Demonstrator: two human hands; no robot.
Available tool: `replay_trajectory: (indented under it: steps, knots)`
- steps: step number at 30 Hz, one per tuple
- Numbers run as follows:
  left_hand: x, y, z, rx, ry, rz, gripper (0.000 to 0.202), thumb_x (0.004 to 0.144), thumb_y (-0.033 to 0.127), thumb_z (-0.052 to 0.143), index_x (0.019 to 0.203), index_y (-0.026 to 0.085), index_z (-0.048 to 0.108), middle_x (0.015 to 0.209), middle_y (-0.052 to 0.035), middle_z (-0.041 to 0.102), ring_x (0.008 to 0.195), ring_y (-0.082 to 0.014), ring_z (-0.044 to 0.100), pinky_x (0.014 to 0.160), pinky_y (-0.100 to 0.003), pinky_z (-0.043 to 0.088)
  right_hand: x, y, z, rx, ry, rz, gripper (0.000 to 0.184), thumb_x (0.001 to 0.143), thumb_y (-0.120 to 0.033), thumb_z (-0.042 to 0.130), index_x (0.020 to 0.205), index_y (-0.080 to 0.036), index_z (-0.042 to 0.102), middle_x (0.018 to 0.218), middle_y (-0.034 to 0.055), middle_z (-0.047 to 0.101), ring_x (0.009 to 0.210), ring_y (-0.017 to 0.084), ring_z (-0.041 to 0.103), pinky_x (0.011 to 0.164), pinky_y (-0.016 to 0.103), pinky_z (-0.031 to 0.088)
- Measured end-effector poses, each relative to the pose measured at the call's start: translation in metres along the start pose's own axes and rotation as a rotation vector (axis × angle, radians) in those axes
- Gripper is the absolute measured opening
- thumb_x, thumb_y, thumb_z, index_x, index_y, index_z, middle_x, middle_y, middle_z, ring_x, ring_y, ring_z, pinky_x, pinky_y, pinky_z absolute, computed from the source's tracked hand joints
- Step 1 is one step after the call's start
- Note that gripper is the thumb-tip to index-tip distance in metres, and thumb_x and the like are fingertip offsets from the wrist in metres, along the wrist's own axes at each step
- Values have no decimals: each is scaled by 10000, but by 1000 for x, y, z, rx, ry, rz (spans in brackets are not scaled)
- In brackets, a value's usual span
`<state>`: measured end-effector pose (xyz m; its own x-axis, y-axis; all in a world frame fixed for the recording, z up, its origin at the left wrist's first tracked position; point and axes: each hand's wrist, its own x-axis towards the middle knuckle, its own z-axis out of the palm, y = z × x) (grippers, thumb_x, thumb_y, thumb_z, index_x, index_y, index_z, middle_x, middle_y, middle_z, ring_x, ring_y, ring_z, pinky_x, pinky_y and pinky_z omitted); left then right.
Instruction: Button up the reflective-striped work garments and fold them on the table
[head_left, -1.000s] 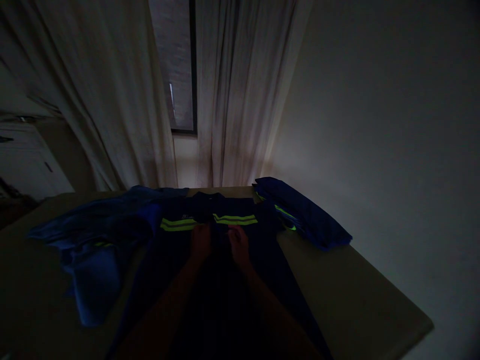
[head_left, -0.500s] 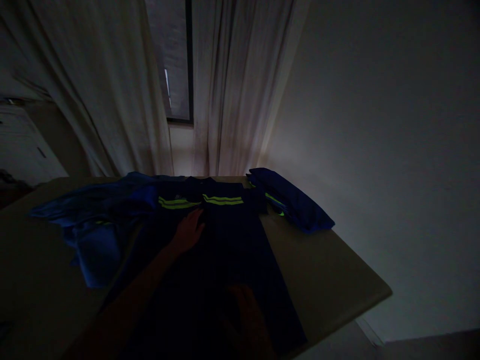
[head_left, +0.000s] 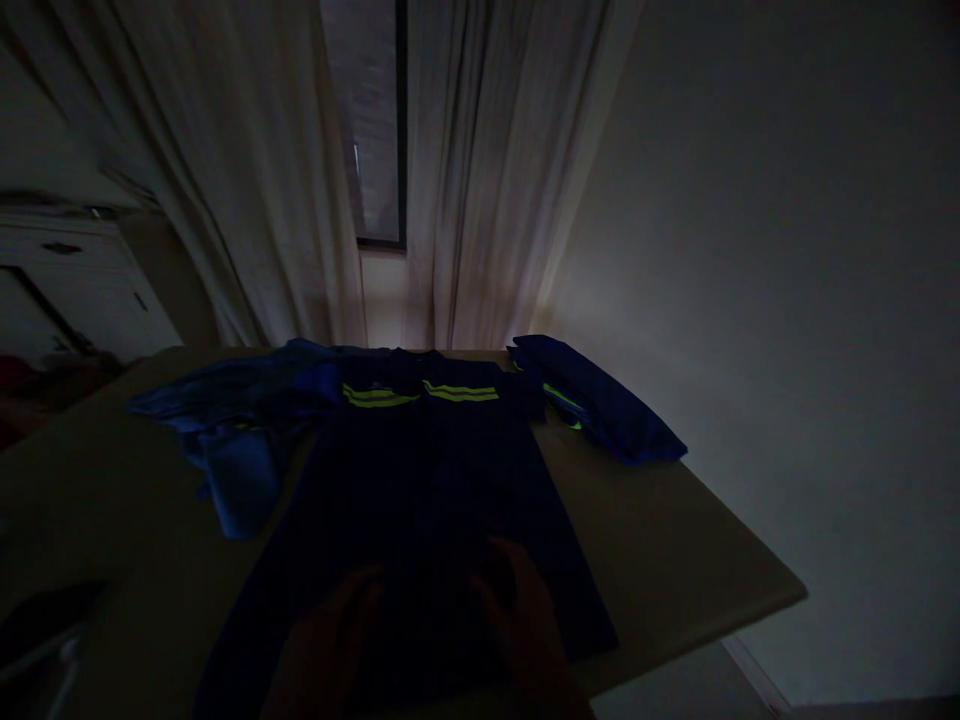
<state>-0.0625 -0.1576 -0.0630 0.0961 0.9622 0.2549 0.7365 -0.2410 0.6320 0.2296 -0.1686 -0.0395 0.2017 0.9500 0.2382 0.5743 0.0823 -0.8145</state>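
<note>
A dark navy short-sleeved shirt (head_left: 450, 460) with yellow-green chest stripes lies spread on the table, its collar at the far end. Over its lower left part is my left hand (head_left: 334, 625), fingers loosely bent and apart from the thumb, with nothing seen in it. On the shirt's lower right part, my right hand (head_left: 521, 605) shows a gap between thumb and fingers and holds nothing I can see. The picture is very dark, so contact with the cloth is hard to make out.
A rumpled heap of blue clothes (head_left: 240, 470) lies left of the shirt. Folded dark blue clothing (head_left: 600, 400) sits at the right, by the wall (head_left: 787, 330). The tan table (head_left: 675, 570) ends at the right front. A dark object (head_left: 52, 620) is at lower left.
My left hand has come back from the shirt's chest to its lower part. My right hand has moved slightly away from me. The view has turned a little left.
</note>
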Motion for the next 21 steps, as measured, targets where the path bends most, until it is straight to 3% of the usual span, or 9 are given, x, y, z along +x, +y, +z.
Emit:
replay_trajectory:
  steps: [2, 4, 6, 9, 10, 14, 17, 19, 21]
  knots:
    - [-7, -7, -3, -10, 71, 0, 379, 1004, 411, 393, 1263, 430, 670, 1109, 32, 799, 965, -245, 776, 753, -348, 656, -18, 9, 4, -80, -33, -29, 638, 778, -411, 816, 1380, -341, 617, 1312, 100, 687, 1194, 344, 651, 998, 483, 545]
    - [-15, -6, -5, -13, 70, 151, 344, 972, 442, 465, 1247, 476, 669, 1115, 39, 798, 959, -245, 775, 737, -351, 661, -30, 18, 7, -130, -62, -41, 707, 743, -363, 836, 1409, -372, 600, 1361, 95, 666, 1273, 377, 603, 1057, 544, 505]
    - [-18, 3, -4, 22, -2, 356, 406, 903, 521, 611, 1307, 494, 634, 1186, 27, 780, 1006, -254, 763, 782, -373, 662, -33, 22, 6, -122, -93, -35, 650, 789, -315, 777, 1411, -380, 601, 1340, 86, 678, 1248, 356, 624, 1055, 544, 509]
    - [-13, 22, -2, 134, -124, 625, 782, 812, 597, 734, 1521, 423, 456, 1318, -51, 725, 1078, -279, 738, 838, -394, 643, -28, 18, 0, -56, -108, -11, 550, 860, -273, 675, 1399, -360, 613, 1267, 78, 709, 1128, 294, 688, 1007, 481, 548]
    - [-11, 28, -1, 165, -140, 674, 818, 817, 587, 736, 1549, 403, 420, 1326, -67, 719, 1075, -279, 737, 842, -389, 634, -26, 15, -2, -41, -103, 1, 540, 870, -263, 656, 1401, -352, 613, 1242, 76, 717, 1098, 281, 698, 998, 463, 554]
    - [-9, 33, 8, 239, -91, 719, 458, 890, 462, 688, 1336, 378, 633, 1173, -38, 781, 968, -248, 753, 804, -355, 605, -25, 3, -7, -13, -104, 24, 668, 807, -221, 691, 1451, -343, 567, 1197, 75, 718, 1035, 268, 703, 955, 415, 566]
    - [-10, 29, 14, 288, -12, 734, 205, 953, 409, 593, 1106, 342, 712, 1004, -17, 799, 854, -223, 741, 741, -344, 579, -27, -5, -6, 37, -202, 71, 775, 737, -171, 698, 1471, -362, 539, 1130, 49, 726, 960, 239, 698, 909, 369, 558]
    - [-7, 30, 15, 331, 6, 765, 198, 984, 333, 532, 1061, 334, 715, 991, -1, 791, 858, -204, 727, 768, -332, 560, -25, -12, -6, 98, -272, 119, 762, 727, -147, 658, 1455, -344, 551, 1008, 21, 727, 871, 205, 682, 854, 331, 544]
    - [-2, 34, 14, 387, 4, 767, 253, 991, 285, 523, 1171, 325, 696, 1130, 0, 773, 987, -194, 709, 878, -322, 537, -19, -20, -9, 174, -283, 156, 718, 730, -148, 623, 1431, -298, 566, 944, 9, 701, 830, 185, 654, 810, 307, 522]
